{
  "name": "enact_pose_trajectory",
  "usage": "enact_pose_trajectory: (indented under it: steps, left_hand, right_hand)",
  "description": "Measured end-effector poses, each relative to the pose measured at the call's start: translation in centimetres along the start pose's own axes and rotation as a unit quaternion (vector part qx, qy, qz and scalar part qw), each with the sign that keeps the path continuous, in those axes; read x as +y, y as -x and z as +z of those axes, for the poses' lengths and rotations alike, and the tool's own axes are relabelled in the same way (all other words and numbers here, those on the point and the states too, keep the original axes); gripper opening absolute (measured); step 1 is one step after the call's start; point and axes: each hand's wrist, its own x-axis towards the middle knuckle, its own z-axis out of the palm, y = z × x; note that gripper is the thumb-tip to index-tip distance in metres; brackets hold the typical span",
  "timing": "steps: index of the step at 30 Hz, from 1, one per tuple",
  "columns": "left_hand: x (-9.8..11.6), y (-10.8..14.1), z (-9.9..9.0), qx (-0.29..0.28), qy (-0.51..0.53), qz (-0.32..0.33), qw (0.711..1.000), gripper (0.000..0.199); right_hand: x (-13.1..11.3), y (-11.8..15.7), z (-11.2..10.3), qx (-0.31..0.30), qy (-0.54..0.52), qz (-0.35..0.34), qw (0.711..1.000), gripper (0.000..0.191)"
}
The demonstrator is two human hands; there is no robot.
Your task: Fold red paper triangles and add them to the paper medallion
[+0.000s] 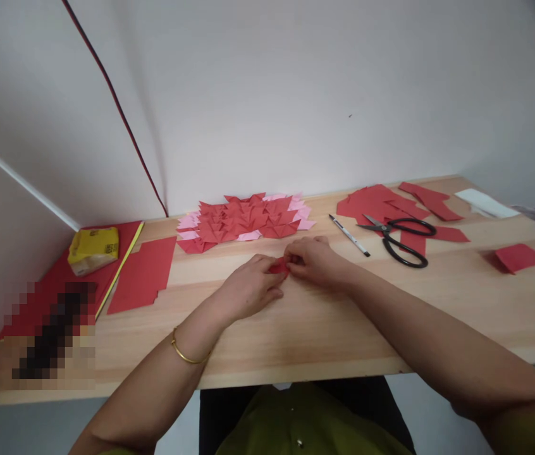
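Between my two hands is a small piece of folded red paper (279, 268), mostly covered by the fingers. My left hand (254, 284) grips its left side, with the thumb low near the tabletop. At its right side, the bent fingers of my right hand (311, 260) pinch the paper. Just beyond the hands, against the wall, lies a cluster of folded red and pink paper pieces (248, 218) with pointed tips. A white pen (350, 235) lies to the right of my right hand, and beside it are black-handled scissors (386, 234) with their blades slightly apart.
Red paper scraps (376, 201) lie at the back right, near a white strip (485, 202). A folded red square (521, 258) sits far right. At left are a cut red sheet (144, 275), a yellow packet (94, 248) on more red paper, and a blurred dark object (54, 335).
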Motion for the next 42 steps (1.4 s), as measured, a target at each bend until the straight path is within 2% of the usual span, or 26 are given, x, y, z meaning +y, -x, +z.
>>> enact_pose_trajectory:
  steps: [3, 6, 13, 17, 22, 28, 31, 34, 36, 40, 42]
  left_hand:
    - [0.0, 0.1, -0.4, -0.003, -0.003, -0.040, 0.999, 0.020]
    - [-0.5, 0.1, -0.3, 0.020, -0.012, -0.080, 0.996, 0.022]
    - [-1.9, -0.5, 1.0, 0.165, -0.029, -0.197, 0.966, 0.011]
    - [-1.1, -1.3, 1.5, 0.137, -0.025, -0.239, 0.961, 0.010]
    - [-1.1, -1.4, 0.9, 0.114, -0.030, -0.281, 0.952, 0.009]
    - [-2.7, -0.4, 0.1, 0.145, -0.027, -0.344, 0.927, 0.010]
    - [-2.2, -0.7, 0.5, 0.171, -0.007, -0.323, 0.931, 0.010]
    - [-1.6, -1.0, 1.0, 0.148, -0.006, -0.294, 0.944, 0.014]
    - [-1.6, -1.0, 1.0, 0.132, -0.020, -0.300, 0.945, 0.009]
    - [-2.5, -0.6, 0.8, 0.167, -0.045, -0.336, 0.926, 0.012]
    - [-2.8, -0.4, 0.7, 0.171, -0.026, -0.326, 0.930, 0.011]
  right_hand:
    - [-0.2, 0.1, -0.1, -0.003, 0.003, 0.003, 1.000, 0.011]
    - [-0.4, 0.2, -0.2, -0.003, 0.015, 0.009, 1.000, 0.020]
    - [-0.9, 0.2, -0.3, -0.011, 0.023, 0.018, 1.000, 0.023]
    - [-0.9, 0.2, -0.3, -0.009, 0.023, 0.020, 1.000, 0.023]
    - [-0.6, 0.2, -0.1, -0.008, 0.018, 0.021, 1.000, 0.023]
    - [-0.5, 0.2, -0.2, -0.014, 0.008, 0.011, 1.000, 0.022]
    - [-0.6, 0.2, -0.2, -0.012, 0.015, 0.011, 1.000, 0.023]
    - [-0.6, 0.2, -0.2, -0.012, 0.025, 0.020, 0.999, 0.023]
    - [-0.7, 0.2, -0.2, -0.015, 0.026, 0.024, 0.999, 0.023]
    - [-0.7, 0.2, -0.3, -0.020, 0.015, 0.016, 1.000, 0.023]
    - [-0.7, 0.2, -0.2, -0.016, 0.012, 0.016, 1.000, 0.024]
